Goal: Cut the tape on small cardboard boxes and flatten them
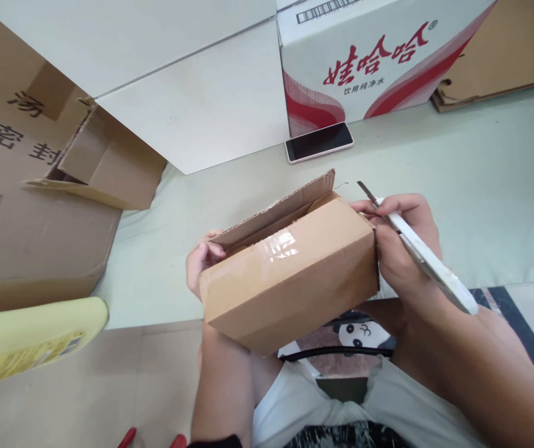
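A small brown cardboard box [290, 280] is held tilted above my lap, its long flap [281, 208] raised along the far side. Clear tape [282, 245] sticks to the edge beside the opening. My left hand [201, 261] grips the box's left end, with part of the fingers hidden behind it. At the right end, my right hand [407, 242] holds a white utility knife [428, 261], its blade out and pointing up and away from me. Fingers of that hand also touch the box's right corner. What lies inside the box cannot be seen.
A phone [320, 142] lies on the pale green cloth [482, 186], against a white and red carton [365, 68]. Large brown cartons [38, 236] stand at left, near a yellow object with a label [38, 336]. Flattened cardboard [505, 56] rests at the back right.
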A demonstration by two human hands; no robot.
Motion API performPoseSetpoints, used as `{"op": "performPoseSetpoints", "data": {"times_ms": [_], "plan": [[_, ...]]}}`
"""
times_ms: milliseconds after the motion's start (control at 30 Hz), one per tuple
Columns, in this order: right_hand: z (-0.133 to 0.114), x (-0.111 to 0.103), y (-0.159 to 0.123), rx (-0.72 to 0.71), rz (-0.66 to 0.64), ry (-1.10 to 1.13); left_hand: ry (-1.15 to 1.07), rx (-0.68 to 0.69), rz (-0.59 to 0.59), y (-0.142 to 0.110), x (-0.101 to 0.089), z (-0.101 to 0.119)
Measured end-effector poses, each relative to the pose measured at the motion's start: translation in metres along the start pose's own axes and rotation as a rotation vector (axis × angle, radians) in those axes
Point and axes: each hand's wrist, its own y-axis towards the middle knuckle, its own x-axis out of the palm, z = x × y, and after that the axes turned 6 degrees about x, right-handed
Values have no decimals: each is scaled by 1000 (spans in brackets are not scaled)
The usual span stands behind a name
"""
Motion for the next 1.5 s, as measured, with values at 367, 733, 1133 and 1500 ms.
{"op": "performPoseSetpoints", "data": {"times_ms": [367,733,1133,1500], "plan": [[2,0,-1,13,-8,12,36,38,22,0,2,-1],[3,-1,-2,12,-7,-4,56,11,47,-1,2,-2],[3,0,-4,32,18,-20,55,-26,65,-4,8,4],[5,2,-3,21,71,1,48,-160,33,-9,4,1]]}}
